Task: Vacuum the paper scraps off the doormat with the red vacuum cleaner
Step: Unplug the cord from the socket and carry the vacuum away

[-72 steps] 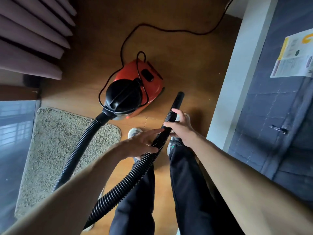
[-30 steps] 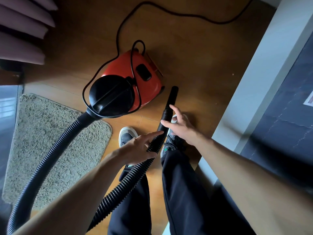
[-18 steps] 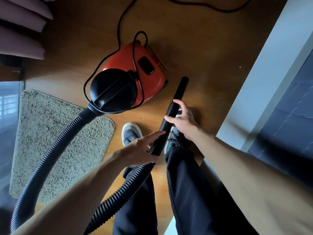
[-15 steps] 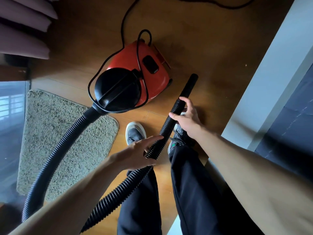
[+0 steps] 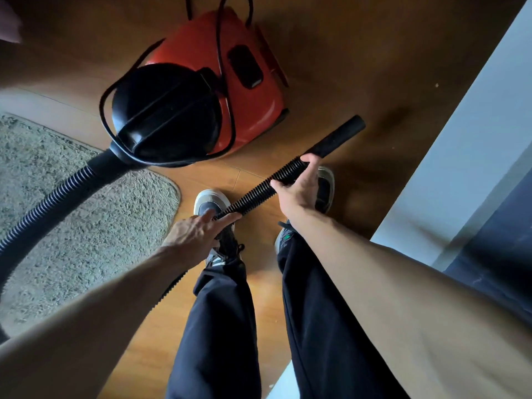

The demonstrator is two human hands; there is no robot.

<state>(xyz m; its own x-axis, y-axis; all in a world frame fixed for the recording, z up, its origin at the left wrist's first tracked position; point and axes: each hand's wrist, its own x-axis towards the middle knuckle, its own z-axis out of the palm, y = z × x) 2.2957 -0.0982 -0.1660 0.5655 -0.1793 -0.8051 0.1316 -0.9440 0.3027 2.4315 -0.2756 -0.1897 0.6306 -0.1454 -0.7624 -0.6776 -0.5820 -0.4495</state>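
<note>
The red vacuum cleaner (image 5: 247, 90) with its black dome stands on the wooden floor just ahead of my feet. Its black ribbed hose (image 5: 259, 191) loops from the dome over the beige doormat (image 5: 86, 226) at the left and comes back up to my hands. My right hand (image 5: 299, 188) grips the hose just behind the smooth black nozzle end (image 5: 339, 136), which points up and right above the floor. My left hand (image 5: 198, 231) holds the hose lower down with fingers partly stretched along it. I see no paper scraps on the visible part of the mat.
A black power cord (image 5: 221, 53) lies draped over the vacuum body. A pale wall edge (image 5: 460, 168) and a dark panel (image 5: 503, 254) run along the right. My two shoes (image 5: 210, 205) stand on the wood floor (image 5: 359, 67) beside the mat.
The view has dropped closer to the floor. My right hand has swung the nozzle end out to the right, lower and flatter. My left hand has slid down the hose.
</note>
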